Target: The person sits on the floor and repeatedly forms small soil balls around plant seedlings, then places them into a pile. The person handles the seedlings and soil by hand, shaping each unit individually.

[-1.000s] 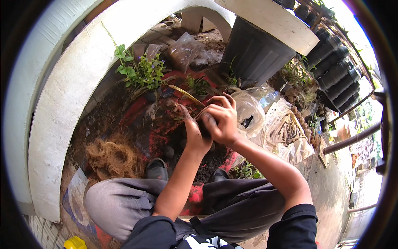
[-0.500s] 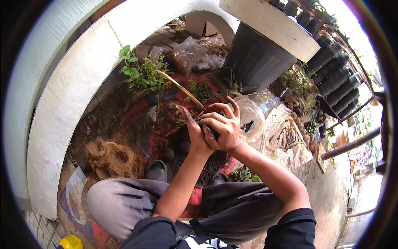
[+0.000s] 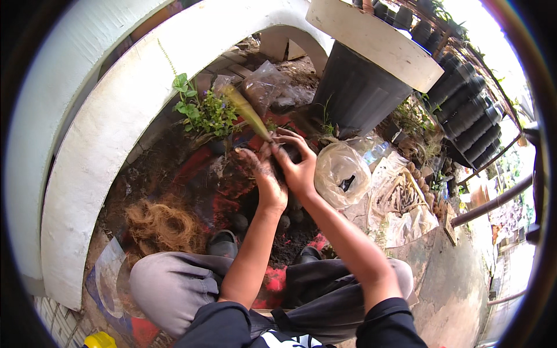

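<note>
A dark, rounded ball of soil (image 3: 292, 152) sits cupped between my two hands. From its top rises a long yellow-green leaf (image 3: 248, 114), tilted up to the left and blurred by motion. My left hand (image 3: 268, 177), smeared with soil, bears the ball on its palm, its thumb sticking out to the left. Curled around the far and right side is my right hand (image 3: 300, 167). The ball's underside and some left fingers are hidden. Below my hands, several dark round balls (image 3: 284, 223) lie by a heap of black soil (image 3: 284, 250).
Brown coconut fibre (image 3: 162, 225) lies at left, near my shoe (image 3: 223, 243). A flowering plant (image 3: 212, 113) grows beyond it. To the right are a clear plastic bag (image 3: 342, 168) and a large black pot (image 3: 362, 84). A white curved wall (image 3: 93, 139) borders the left.
My right hand has turned and slid around the soil ball, its fingers no longer lying across the left hand. The leaf has twisted from a thin edge to its broad face.
</note>
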`<state>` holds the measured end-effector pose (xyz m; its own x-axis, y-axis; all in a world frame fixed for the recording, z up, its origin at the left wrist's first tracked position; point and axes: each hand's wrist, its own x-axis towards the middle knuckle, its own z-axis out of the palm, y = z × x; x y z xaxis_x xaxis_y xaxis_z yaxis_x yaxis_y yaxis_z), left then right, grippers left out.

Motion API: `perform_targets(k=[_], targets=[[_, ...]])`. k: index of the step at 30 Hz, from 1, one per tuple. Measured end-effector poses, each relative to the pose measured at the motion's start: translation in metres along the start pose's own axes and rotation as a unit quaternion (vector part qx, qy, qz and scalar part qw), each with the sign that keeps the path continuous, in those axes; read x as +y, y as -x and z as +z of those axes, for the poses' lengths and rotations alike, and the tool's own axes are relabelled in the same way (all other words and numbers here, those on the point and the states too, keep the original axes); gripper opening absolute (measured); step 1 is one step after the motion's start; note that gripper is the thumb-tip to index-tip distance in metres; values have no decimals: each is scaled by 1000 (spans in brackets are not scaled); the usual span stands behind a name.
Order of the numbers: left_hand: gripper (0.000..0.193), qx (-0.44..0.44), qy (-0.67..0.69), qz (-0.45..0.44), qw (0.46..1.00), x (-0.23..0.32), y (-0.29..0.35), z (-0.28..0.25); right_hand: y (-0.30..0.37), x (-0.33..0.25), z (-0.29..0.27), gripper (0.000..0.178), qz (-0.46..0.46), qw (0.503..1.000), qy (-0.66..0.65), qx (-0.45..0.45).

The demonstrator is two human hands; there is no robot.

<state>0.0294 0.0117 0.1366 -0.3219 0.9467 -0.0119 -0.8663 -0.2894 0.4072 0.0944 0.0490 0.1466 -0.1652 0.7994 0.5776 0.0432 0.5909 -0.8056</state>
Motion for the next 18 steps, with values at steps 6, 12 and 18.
perform_targets(k=[6,12,18], targets=[[88,80,-280,111,950,-4,-13,-22,38,47,26,20,366,754,-474,269],[80,7,-238,-17,971,-1,-25,-63,60,43,13,27,347,784,-497,136],[95,-118,36,-103,987,-9,-6,-45,54,11,6,37,-69,994,56,65]])
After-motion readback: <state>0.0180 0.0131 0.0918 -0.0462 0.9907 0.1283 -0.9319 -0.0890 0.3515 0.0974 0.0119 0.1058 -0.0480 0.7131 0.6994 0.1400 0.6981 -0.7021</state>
